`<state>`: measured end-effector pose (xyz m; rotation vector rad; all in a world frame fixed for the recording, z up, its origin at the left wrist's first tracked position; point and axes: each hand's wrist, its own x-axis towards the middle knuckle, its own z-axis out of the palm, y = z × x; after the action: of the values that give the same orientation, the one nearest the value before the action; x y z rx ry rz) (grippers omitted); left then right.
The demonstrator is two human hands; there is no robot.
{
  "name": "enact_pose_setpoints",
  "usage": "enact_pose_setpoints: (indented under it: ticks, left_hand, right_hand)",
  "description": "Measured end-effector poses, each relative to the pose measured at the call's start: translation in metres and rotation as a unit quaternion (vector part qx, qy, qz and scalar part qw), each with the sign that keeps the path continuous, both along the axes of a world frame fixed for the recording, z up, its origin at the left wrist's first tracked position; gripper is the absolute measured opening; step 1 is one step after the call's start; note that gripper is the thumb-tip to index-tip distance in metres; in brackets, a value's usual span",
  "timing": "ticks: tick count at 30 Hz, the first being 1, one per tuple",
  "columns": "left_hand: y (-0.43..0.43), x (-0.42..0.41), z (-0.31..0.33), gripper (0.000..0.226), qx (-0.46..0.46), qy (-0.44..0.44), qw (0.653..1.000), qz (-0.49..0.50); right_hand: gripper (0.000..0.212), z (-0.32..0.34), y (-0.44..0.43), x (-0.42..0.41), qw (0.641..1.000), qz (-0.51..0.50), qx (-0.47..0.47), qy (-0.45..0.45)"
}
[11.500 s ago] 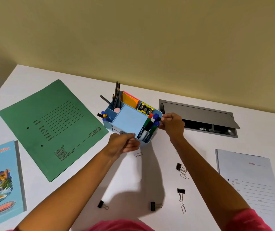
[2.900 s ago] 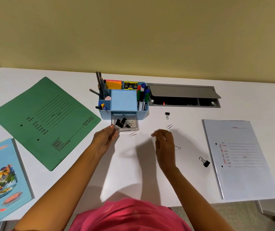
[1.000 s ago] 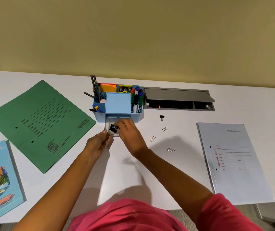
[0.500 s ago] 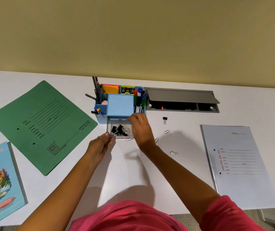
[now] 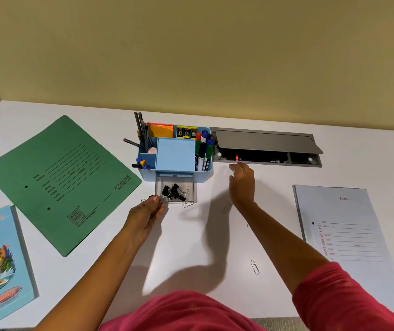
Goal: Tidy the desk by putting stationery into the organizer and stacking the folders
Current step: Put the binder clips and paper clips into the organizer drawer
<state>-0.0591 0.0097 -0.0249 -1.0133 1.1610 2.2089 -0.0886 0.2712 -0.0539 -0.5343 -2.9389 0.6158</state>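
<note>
The left fingers [image 5: 156, 203] pinch a small clip [image 5: 148, 198], black with a wire loop, right at the lower left corner of the drawer [image 5: 160, 187]. The left hand [image 5: 147, 215] sits just below centre. The right fingers [image 5: 235, 169] are loosely spread and hold nothing that shows. The right hand [image 5: 242, 185] reaches up just right of the organizer [image 5: 175, 155], below the cable tray [image 5: 262, 139]. Whether a clip lies under that palm cannot be told.

The step in hand looks to be gathering clips into the drawer. Next, the left hand probably needs to lift its clip over the low clear wall and let go. The loose paper clips lie flat, so each likely calls for a fingertip nip. The drawer is not yet closed.

The organizer is pale blue, at centre frame, and holds pencils, markers and sticky notes. Its clear drawer is pulled out toward the person, with black binder clips [image 5: 173, 191] heaped inside. One paper clip [image 5: 187, 204] touches the drawer's lower right corner. Another [image 5: 226, 207] lies in shadow by the right wrist, and a third [image 5: 255, 267] lies lower right of centre. The green folder [image 5: 59, 180] at left and the white folder [image 5: 344, 235] at right lie well apart, not yet stacked.
</note>
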Motion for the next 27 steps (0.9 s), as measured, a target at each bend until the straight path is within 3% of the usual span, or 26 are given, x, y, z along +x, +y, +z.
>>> enact_pose_setpoints:
  ticks: [5,8,16,21,27]
  left_hand:
    - [-0.001,-0.001,-0.001,0.015,0.006,-0.002,1.0,0.005]
    - [-0.001,-0.001,-0.002,0.015,0.005,-0.004,1.0,0.006]
    - [0.0,0.002,0.001,0.014,0.016,-0.007,1.0,0.011]
    - [0.001,0.002,0.003,0.015,0.018,-0.009,1.0,0.013]
    - [0.001,0.002,0.006,0.015,0.025,-0.014,0.999,0.016]
  right_hand:
    - [0.054,-0.008,-0.001,-0.001,0.995,-0.034,0.009,-0.092]
    - [0.056,-0.01,0.001,0.007,0.995,-0.03,-0.001,-0.092]
    - [0.042,-0.009,0.009,0.025,0.998,-0.015,0.017,-0.064]
    - [0.007,-0.005,0.011,0.028,0.998,-0.058,-0.015,-0.02]
    - [0.008,0.003,0.002,0.033,0.995,-0.086,-0.056,0.011]
